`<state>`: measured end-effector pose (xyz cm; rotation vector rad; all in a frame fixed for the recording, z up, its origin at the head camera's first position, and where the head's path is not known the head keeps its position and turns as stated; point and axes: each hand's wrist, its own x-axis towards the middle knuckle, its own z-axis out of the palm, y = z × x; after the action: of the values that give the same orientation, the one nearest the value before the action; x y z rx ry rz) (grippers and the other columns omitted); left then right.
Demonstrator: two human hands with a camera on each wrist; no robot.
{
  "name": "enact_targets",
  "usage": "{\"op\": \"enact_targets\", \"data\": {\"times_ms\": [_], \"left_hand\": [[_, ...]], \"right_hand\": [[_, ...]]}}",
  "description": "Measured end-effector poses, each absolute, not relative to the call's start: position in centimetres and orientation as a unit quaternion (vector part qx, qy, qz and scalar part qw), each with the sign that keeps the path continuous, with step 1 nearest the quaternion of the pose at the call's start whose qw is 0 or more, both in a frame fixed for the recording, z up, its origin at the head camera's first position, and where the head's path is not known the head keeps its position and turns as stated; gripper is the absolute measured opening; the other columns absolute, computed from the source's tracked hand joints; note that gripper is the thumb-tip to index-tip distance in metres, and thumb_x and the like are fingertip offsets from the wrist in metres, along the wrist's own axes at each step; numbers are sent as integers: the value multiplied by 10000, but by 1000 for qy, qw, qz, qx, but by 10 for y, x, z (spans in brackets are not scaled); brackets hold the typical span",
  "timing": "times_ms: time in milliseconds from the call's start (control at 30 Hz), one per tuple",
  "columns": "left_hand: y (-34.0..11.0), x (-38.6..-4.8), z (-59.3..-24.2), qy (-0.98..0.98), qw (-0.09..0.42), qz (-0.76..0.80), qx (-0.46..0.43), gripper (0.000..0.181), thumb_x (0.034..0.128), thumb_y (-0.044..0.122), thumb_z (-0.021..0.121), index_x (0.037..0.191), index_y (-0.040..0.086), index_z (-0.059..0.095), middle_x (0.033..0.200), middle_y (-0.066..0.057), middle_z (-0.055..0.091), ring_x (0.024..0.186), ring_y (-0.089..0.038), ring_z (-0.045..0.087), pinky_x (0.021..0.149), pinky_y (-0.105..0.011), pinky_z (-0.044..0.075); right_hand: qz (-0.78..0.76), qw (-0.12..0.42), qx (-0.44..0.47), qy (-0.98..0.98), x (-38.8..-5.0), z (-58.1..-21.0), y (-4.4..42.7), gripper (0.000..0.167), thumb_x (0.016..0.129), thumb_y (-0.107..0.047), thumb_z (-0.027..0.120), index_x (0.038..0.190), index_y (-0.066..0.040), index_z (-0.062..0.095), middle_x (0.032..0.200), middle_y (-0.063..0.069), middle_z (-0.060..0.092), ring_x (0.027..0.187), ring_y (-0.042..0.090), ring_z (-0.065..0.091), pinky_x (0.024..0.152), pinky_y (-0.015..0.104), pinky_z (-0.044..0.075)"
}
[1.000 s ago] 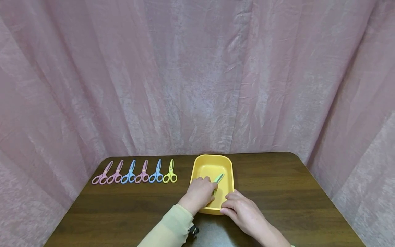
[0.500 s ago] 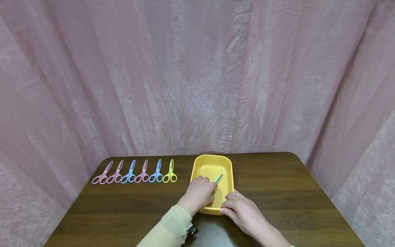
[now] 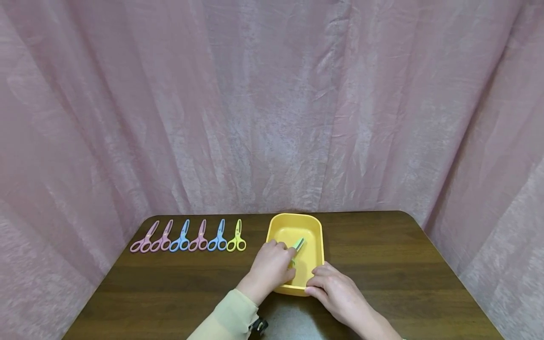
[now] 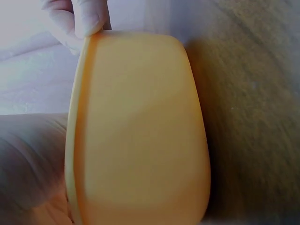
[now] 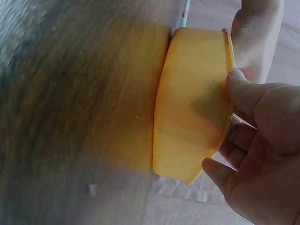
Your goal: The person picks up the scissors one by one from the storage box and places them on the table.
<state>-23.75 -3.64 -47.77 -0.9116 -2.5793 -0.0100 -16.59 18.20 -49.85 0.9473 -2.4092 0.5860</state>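
Observation:
My left hand (image 3: pixel 272 265) reaches over the left rim into a yellow box (image 3: pixel 309 262) and grips a pair of green scissors (image 3: pixel 299 244). Their blades point up and right from my fingers, and most of the handles are hidden by the hand. At the box's near right corner, my right hand (image 3: pixel 335 289) pinches the rim. The right wrist view shows the thumb of that hand (image 5: pixel 272 126) on the outside wall and other fingers bent over the edge. From the left wrist, the box's outer wall (image 4: pixel 140 122) covers whatever is inside.
Left of the box, several scissors lie in a row, handles toward me: pink scissors (image 3: pixel 146 237), blue scissors (image 3: pixel 180 237) and, nearest the box, yellow scissors (image 3: pixel 236 237). The dark wooden table (image 3: pixel 382 255) ends at a pink curtain (image 3: pixel 272 118) behind.
The left hand and the green scissors have shifted slightly left and up relative to the box. The right hand keeps its hold on the rim. The head view has turned slightly.

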Motion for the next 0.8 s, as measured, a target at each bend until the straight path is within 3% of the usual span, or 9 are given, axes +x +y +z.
{"op": "enact_targets", "data": {"times_ms": [233, 400, 500, 700, 800], "left_hand": [[-47, -230, -476, -912, 262, -22, -316, 356, 801, 351, 923, 1087, 166, 820, 951, -25, 751, 851, -261, 657, 736, -407, 530], [-57, -225, -473, -901, 300, -39, -312, 372, 765, 323, 951, 1077, 165, 824, 949, -34, 752, 836, -265, 654, 718, -416, 535], [-62, -221, -471, -893, 319, -49, -313, 381, 744, 310, 967, 1063, 160, 823, 937, -40, 751, 817, -272, 652, 703, -421, 535], [-72, -213, -468, -899, 318, -57, -295, 384, 765, 322, 967, 1086, 158, 835, 980, -52, 770, 841, -281, 666, 728, -426, 554], [-79, -210, -468, -901, 319, -58, -289, 393, 767, 331, 971, 1090, 156, 833, 1001, -58, 777, 850, -282, 672, 737, -428, 563]], "right_hand": [[213, 241, 348, -881, -166, -498, 182, 139, 912, -214, 885, 848, -247, 767, 922, -157, 622, 992, 97, 674, 1056, 488, 572], [217, 241, 346, -880, -166, -500, 183, 152, 910, -209, 885, 844, -253, 755, 932, -155, 635, 1034, 151, 700, 1021, 477, 588], [219, 241, 351, -878, -166, -500, 183, 159, 915, -199, 884, 843, -250, 752, 932, -151, 641, 1039, 159, 707, 1076, 517, 560], [213, 250, 355, -875, -168, -502, 183, 164, 941, -200, 872, 854, -272, 752, 953, -148, 655, 1065, 188, 709, 1096, 515, 545], [214, 248, 352, -877, -167, -501, 183, 168, 939, -204, 874, 854, -279, 751, 962, -145, 660, 1075, 199, 707, 1040, 484, 577]]}}
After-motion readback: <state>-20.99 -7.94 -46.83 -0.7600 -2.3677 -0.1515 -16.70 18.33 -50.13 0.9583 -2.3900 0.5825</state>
